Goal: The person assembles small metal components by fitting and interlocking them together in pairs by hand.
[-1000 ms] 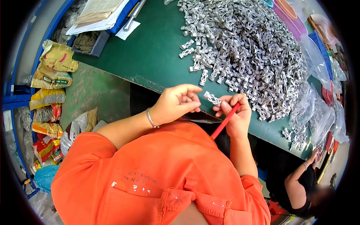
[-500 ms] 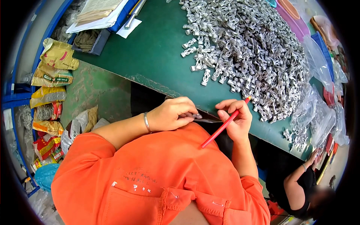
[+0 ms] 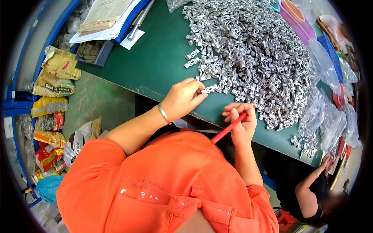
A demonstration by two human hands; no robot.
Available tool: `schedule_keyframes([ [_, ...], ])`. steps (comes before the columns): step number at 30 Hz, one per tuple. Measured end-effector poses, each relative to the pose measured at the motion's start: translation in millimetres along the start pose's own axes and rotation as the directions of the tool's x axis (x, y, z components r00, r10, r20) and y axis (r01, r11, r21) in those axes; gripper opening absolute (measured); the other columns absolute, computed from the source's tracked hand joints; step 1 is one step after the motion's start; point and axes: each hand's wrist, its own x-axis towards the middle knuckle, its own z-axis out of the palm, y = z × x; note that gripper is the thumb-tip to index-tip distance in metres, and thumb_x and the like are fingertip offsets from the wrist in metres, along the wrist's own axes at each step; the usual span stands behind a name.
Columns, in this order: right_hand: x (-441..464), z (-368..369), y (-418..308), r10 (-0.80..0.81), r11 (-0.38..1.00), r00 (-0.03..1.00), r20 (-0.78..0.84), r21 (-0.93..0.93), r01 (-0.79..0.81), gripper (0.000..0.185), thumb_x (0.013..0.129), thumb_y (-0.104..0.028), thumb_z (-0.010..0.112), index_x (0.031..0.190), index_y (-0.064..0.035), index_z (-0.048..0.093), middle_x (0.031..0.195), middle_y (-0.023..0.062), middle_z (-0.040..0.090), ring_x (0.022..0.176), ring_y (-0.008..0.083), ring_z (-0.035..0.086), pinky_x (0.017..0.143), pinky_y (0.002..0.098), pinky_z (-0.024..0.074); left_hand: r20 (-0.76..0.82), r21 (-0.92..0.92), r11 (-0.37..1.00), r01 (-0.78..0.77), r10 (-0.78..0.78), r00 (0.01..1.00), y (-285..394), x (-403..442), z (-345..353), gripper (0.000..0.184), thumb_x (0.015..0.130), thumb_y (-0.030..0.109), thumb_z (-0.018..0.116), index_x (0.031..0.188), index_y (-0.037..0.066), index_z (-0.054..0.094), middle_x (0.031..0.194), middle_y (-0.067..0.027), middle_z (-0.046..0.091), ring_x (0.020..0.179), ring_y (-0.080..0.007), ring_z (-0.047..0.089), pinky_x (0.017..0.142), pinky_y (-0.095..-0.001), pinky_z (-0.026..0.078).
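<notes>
My left hand (image 3: 182, 99), with a metal bangle at the wrist, pinches a small grey-and-white cord bundle (image 3: 210, 89) at the table's near edge. My right hand (image 3: 242, 123) is wrapped round a red pen (image 3: 229, 128), whose tip points up and away from me. The pen's lower end is near my orange shirt. Beyond both hands a large heap of similar cord bundles (image 3: 252, 50) lies on the green table (image 3: 155, 50). A few bundles sit apart at the heap's left side.
Papers (image 3: 105, 15) and a grey bin (image 3: 96, 54) are at the upper left. Packed sacks (image 3: 56, 73) stand on the left. Clear plastic bags (image 3: 324, 116) and a pink basin (image 3: 297, 23) are to the right. Another person's arm (image 3: 309, 181) is at the lower right.
My left hand has moved up and forward to the table edge and now pinches a bundle. A bundle between my hands a second ago is gone from there. My right hand keeps the pen.
</notes>
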Motion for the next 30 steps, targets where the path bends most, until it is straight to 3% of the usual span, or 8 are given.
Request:
schedule_keyframes([
  [2, 5, 1, 3, 0.015, 0.999, 0.997, -0.081, 0.032, -0.013, 0.013, 0.089, -0.002, 0.058, 0.089, -0.0023, 0.045, 0.097, 0.0135, 0.060, 0.073, 0.0117, 0.058, 0.067, 0.0237, 0.0485, 0.195, -0.368, 0.881, 0.298, -0.240, 0.951, 4, -3, -6, 0.015, 0.084, 0.005, 0.064, 0.095, -0.003, 0.060, 0.082, -0.0076, 0.063, 0.070, -0.0136, 0.065, 0.060, -0.0242, 0.051],
  [4, 10, 4, -1, 0.093, 0.994, 0.994, -0.064, 0.056, -0.089, 0.012, 0.089, 0.000, 0.057, 0.093, -0.0016, 0.046, 0.101, 0.0130, 0.059, 0.075, 0.0117, 0.059, 0.069, 0.0237, 0.0495, 0.273, -0.393, 0.844, 0.364, -0.271, 0.923, 15, -5, -13, 0.015, 0.086, 0.002, 0.061, 0.099, -0.005, 0.060, 0.085, -0.0091, 0.065, 0.076, -0.0127, 0.066, 0.064, -0.0238, 0.053],
  [7, 11, 7, -3, 0.119, 0.980, 0.993, 0.019, 0.159, -0.120, 0.018, 0.084, 0.007, 0.059, 0.092, -0.0024, 0.046, 0.099, 0.0144, 0.060, 0.079, 0.0136, 0.060, 0.071, 0.0251, 0.0507, 0.167, -0.388, 0.913, 0.122, -0.060, 0.984, 23, -10, -14, 0.016, 0.083, -0.003, 0.063, 0.098, -0.004, 0.060, 0.086, -0.0090, 0.064, 0.075, -0.0126, 0.066, 0.068, -0.0231, 0.054],
  [11, 8, 2, 8, -0.117, 0.989, 0.993, 0.028, 0.093, 0.114, 0.029, 0.076, 0.016, 0.061, 0.086, -0.0040, 0.043, 0.098, 0.0150, 0.059, 0.090, 0.0177, 0.060, 0.074, 0.0276, 0.0523, 0.117, -0.521, 0.848, 0.097, -0.041, 0.992, 26, -10, -14, 0.021, 0.076, -0.007, 0.069, 0.095, -0.004, 0.061, 0.087, -0.0094, 0.062, 0.078, -0.0139, 0.065, 0.068, -0.0243, 0.055],
  [16, -1, 2, 0, -0.170, 0.980, 0.985, -0.009, 0.099, 0.170, 0.034, 0.072, 0.019, 0.064, 0.083, -0.0044, 0.042, 0.096, 0.0149, 0.057, 0.094, 0.0212, 0.060, 0.075, 0.0305, 0.0540, 0.073, -0.544, 0.839, 0.031, 0.010, 0.997, 28, -13, -13, 0.019, 0.074, -0.007, 0.070, 0.091, -0.004, 0.062, 0.090, -0.0099, 0.062, 0.077, -0.0136, 0.063, 0.067, -0.0247, 0.055],
  [19, -2, -6, 2, -0.274, 0.962, 0.949, 0.159, 0.021, 0.274, 0.034, 0.070, 0.014, 0.069, 0.082, -0.0042, 0.043, 0.094, 0.0157, 0.059, 0.089, 0.0220, 0.062, 0.075, 0.0322, 0.0533, 0.091, -0.507, 0.862, -0.001, 0.055, 0.994, 25, -21, -18, 0.018, 0.073, -0.006, 0.071, 0.089, -0.003, 0.062, 0.091, -0.0102, 0.062, 0.075, -0.0136, 0.063, 0.064, -0.0243, 0.054],
  [25, 18, -5, 8, -0.332, 0.822, 0.941, 0.063, -0.470, 0.322, 0.025, 0.075, 0.008, 0.068, 0.073, -0.0017, 0.045, 0.078, 0.0098, 0.061, 0.064, 0.0139, 0.056, 0.059, 0.0250, 0.0464, 0.334, -0.408, 0.865, 0.291, -0.155, 0.930, 17, -56, -14, 0.016, 0.079, -0.004, 0.064, 0.095, -0.002, 0.064, 0.094, -0.0102, 0.062, 0.081, -0.0170, 0.065, 0.072, -0.0264, 0.056],
  [30, 44, 12, 17, -0.438, 0.484, 0.886, 0.155, -0.789, 0.377, 0.031, 0.067, -0.003, 0.076, 0.077, -0.0041, 0.047, 0.072, 0.0096, 0.054, 0.066, 0.0309, 0.053, 0.055, 0.0390, 0.0445, 0.330, -0.422, 0.848, 0.320, -0.185, 0.926, 16, -60, -13, 0.015, 0.082, -0.005, 0.061, 0.097, -0.005, 0.063, 0.095, -0.0115, 0.062, 0.087, -0.0192, 0.067, 0.073, -0.0262, 0.056],
])
